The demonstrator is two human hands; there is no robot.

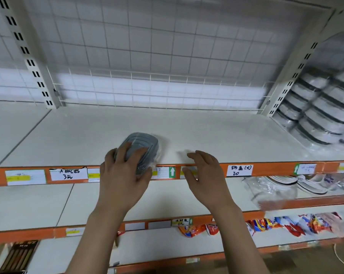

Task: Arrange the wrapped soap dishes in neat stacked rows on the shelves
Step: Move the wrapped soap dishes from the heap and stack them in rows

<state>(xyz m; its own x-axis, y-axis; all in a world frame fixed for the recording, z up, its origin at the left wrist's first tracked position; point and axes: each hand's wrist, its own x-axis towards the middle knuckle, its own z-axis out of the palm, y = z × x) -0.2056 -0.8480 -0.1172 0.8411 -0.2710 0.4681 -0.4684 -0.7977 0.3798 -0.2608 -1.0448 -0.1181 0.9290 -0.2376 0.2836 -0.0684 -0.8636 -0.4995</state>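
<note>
A stack of grey soap dishes in clear plastic wrap lies at the front edge of the top white shelf, partly over the orange price rail. My left hand grips it from the near side, fingers curled over the top and thumb round its right side. My right hand hovers just to the right of the dishes, fingers relaxed and spread, holding nothing, in front of the rail. On the same shelf at the far right, several wrapped white and dark dishes stand in stacked rows.
The orange rail carries paper price labels. A lower shelf holds wrapped plates at the right; below that lie colourful packets. A box of chopsticks sits bottom left. A wire grid backs the shelves, between slotted uprights.
</note>
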